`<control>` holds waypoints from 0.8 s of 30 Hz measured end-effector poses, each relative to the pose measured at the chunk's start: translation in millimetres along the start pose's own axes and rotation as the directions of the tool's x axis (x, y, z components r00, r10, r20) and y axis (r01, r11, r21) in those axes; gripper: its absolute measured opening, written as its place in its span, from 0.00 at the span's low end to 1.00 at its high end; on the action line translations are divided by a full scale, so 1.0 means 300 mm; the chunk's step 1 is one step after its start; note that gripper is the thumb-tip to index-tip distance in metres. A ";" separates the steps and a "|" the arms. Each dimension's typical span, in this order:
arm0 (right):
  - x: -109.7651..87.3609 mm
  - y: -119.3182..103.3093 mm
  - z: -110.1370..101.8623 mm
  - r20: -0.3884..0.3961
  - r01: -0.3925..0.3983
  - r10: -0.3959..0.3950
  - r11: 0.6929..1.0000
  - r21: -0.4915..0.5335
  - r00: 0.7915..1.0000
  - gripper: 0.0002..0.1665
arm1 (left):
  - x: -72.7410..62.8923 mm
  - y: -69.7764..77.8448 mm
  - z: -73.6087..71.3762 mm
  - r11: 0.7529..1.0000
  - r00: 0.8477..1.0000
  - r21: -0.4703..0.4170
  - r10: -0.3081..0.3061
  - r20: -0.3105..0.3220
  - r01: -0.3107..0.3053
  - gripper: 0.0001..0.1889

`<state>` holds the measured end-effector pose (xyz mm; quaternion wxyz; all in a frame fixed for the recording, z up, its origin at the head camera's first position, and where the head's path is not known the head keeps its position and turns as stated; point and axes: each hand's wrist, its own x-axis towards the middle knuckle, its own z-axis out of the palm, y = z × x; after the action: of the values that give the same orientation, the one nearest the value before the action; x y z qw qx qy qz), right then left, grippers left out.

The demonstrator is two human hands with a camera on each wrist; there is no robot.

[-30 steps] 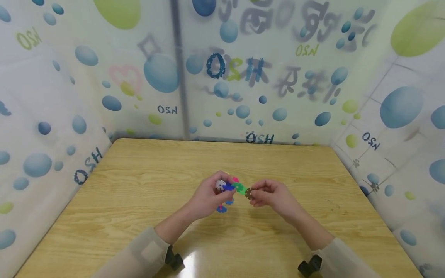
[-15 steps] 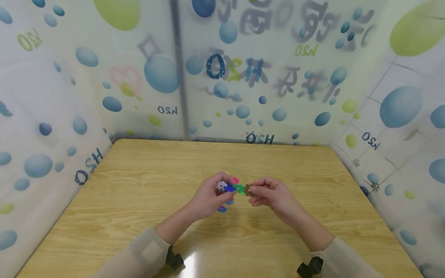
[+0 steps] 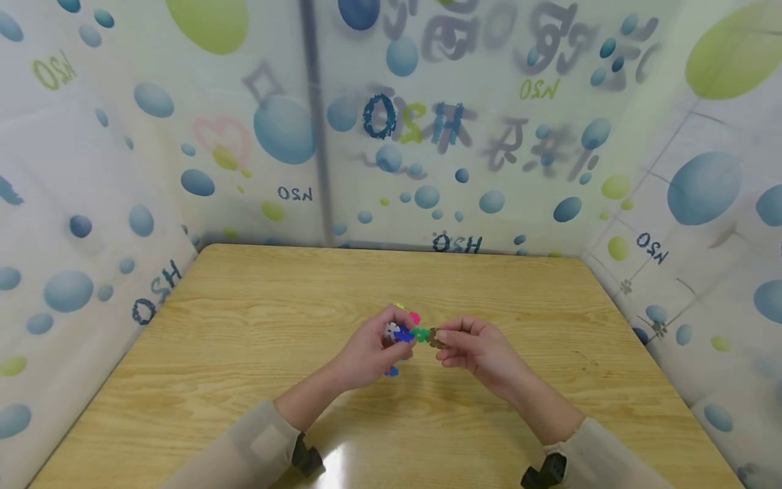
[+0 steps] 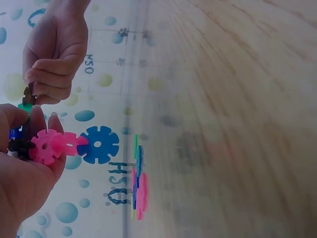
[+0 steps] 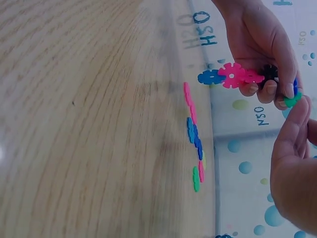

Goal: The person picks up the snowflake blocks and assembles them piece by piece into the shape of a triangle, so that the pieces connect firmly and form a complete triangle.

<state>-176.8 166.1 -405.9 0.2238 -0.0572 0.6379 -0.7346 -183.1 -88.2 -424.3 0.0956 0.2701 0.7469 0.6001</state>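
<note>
My left hand holds a joined cluster of notched plastic snowflake discs above the table. In the head view, a white disc, a dark blue disc and a green disc show by its fingers. The left wrist view has a black disc, a pink disc and a blue disc reaching out past the palm. Between thumb and fingers, my right hand pinches a brown disc, its edge right at the green one. The palm hides part of the cluster.
Several other snowflake discs, pink, blue, green and yellow, lie on the wooden table beyond the hands. A printed curtain stands along the table's far edge and both sides.
The brown disc has turned and come slightly left, up against the green disc. My left hand has dipped a little with the cluster, which has tilted; both grips stay the same.
</note>
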 end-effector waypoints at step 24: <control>-0.009 -0.001 0.044 -0.063 0.001 -0.002 1.000 -0.013 0.998 0.03 | -0.003 -0.002 0.004 1.000 1.000 0.020 0.013 0.000 -0.013 0.06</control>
<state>-169.7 155.1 -402.7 0.2029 -0.0361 0.6492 -0.7322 -182.0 -87.6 -425.3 0.0888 0.2757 0.7511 0.5932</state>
